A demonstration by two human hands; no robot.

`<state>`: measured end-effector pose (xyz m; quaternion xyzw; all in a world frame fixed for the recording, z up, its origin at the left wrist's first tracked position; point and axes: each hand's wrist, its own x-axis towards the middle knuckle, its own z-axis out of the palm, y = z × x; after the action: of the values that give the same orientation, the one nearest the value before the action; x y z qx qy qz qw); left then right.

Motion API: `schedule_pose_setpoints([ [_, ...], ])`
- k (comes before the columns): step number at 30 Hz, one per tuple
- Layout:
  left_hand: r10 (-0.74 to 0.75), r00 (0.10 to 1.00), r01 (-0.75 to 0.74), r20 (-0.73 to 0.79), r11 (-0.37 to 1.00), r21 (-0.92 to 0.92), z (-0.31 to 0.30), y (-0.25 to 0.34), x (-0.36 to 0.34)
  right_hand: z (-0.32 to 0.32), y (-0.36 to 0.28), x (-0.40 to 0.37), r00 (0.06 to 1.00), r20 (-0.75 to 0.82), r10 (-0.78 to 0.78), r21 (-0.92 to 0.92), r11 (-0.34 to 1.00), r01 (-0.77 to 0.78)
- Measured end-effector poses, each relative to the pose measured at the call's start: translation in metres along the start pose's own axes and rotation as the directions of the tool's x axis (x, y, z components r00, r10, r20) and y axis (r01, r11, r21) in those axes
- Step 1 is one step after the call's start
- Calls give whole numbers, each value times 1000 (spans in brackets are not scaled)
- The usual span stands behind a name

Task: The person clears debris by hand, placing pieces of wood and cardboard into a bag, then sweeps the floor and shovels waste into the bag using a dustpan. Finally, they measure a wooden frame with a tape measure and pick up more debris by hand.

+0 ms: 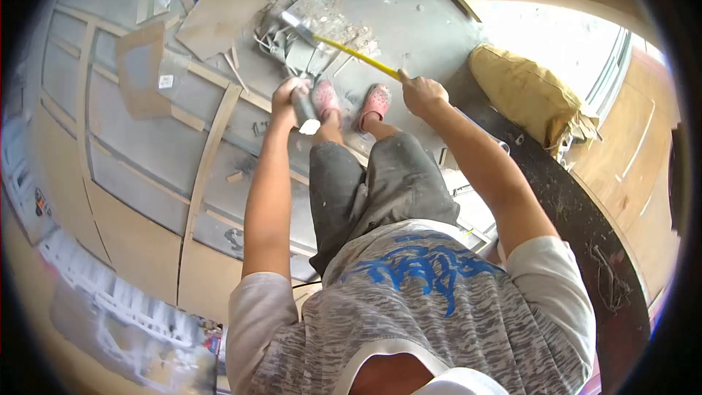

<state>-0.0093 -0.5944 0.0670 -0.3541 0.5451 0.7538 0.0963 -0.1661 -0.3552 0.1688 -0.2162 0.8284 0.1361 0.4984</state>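
Observation:
My right hand [424,95] is closed around the yellow shaft [357,55] of a tool. Its pale, flat, roughly rectangular head [294,23] lies at the edge of a debris heap [344,28]. My left hand [284,99] is wrapped round a thick grey, tube-like handle [303,108] with a white end; what it belongs to, I cannot tell. Just beyond this hand lie grey broken pieces [300,55] and thin strips. Between my hands are my feet in pink clogs [376,100], close to the heap.
Left of the heap lie a large tan board [221,14] and a cardboard piece [139,66]. A wooden frame [213,157] with grey panels spreads along the left. On the right, a stuffed yellowish sack [523,91] rests by a dark curved strip [567,197] and a wooden panel [618,153].

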Motion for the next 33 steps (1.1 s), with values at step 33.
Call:
schedule_pose_setpoints([
  [33, 470, 830, -558, 301, 705, 437, -66, 46, 15, 80, -90, 0, 952, 5, 306, 246, 922, -297],
])
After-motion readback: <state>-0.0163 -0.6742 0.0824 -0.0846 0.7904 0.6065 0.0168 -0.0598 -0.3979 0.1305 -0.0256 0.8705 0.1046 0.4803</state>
